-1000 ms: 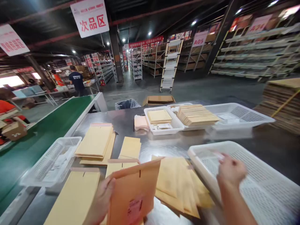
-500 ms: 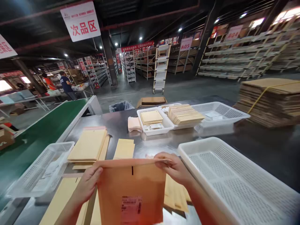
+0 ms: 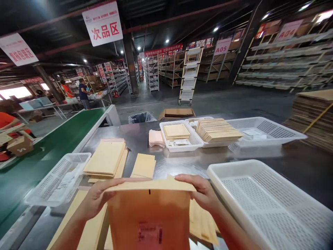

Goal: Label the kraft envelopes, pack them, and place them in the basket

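In front of me a tan padded envelope (image 3: 148,215) hangs upright, a printed label (image 3: 150,234) on its face and a small black mark near the top. My left hand (image 3: 97,196) is closed on its upper left corner. At the upper right corner my right hand (image 3: 199,191) grips it, thumb and fingers along the edge. The top flap (image 3: 153,185) is bent over between both hands. Below and behind it, more envelopes (image 3: 203,222) lie partly hidden on the metal table. A stack of envelopes (image 3: 106,156) sits beyond my left hand, with a smaller envelope (image 3: 143,166) beside it.
A white basket (image 3: 260,198) stands right of my right hand, another (image 3: 61,180) at the left with papers inside. Baskets at the back hold a row of envelopes (image 3: 217,130). A green conveyor (image 3: 65,135) runs along the left. Flattened cardboard (image 3: 312,114) is piled at right.
The view has turned left, so the surroundings sit further right. The envelope's top edge has folded over into a broader tan flap, and both hands still hold its corners.
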Demonstrator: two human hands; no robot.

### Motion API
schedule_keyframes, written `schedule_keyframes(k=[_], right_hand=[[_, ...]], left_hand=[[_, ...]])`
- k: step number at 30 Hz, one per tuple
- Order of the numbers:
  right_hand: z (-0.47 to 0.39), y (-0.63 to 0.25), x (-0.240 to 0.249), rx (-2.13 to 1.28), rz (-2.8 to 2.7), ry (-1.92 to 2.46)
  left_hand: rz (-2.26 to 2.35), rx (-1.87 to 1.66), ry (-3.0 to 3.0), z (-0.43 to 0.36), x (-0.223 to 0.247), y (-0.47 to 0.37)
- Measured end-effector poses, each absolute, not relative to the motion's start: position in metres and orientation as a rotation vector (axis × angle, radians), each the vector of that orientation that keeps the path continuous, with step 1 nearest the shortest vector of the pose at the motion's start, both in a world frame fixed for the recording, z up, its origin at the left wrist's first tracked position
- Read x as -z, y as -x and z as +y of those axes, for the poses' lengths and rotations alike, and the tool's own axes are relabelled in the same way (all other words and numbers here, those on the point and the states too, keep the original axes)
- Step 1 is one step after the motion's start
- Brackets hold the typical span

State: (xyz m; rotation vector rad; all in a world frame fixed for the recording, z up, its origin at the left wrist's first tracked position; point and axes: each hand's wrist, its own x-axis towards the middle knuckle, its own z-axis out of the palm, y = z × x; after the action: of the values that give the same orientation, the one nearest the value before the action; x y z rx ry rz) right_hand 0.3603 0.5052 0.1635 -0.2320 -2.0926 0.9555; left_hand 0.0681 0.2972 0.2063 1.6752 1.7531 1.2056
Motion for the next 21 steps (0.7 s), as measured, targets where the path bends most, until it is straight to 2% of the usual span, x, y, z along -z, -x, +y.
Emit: schedule_keyframes(k=[5, 11, 15, 19, 21], right_hand=[[0.51, -0.368, -0.178, -1.303, -2.059, 0.014], [0.501, -0.372, -0.19, -1.344, -2.082, 0.107], [0.495, -0.364, -0.181, -1.232, -2.078, 0.212], [0.503, -0.362, -0.157, -1.14, -1.945, 0.612], [0.507, -0.363, -0.152, -0.917, -1.906, 0.745]], left_hand=[[1.463, -1.187, -1.758, 0.289, -0.225, -0.07], [1.478, -1.285, -1.613, 0.29, -0.231, -0.079], [1.717, -1.332, -1.546, 0.299, -0.221, -0.085], [2.022, -1.358, -1.438, 0.301, -0.207, -0.09], [2.086, -1.41, -1.457, 0.3, -0.2, -0.095]])
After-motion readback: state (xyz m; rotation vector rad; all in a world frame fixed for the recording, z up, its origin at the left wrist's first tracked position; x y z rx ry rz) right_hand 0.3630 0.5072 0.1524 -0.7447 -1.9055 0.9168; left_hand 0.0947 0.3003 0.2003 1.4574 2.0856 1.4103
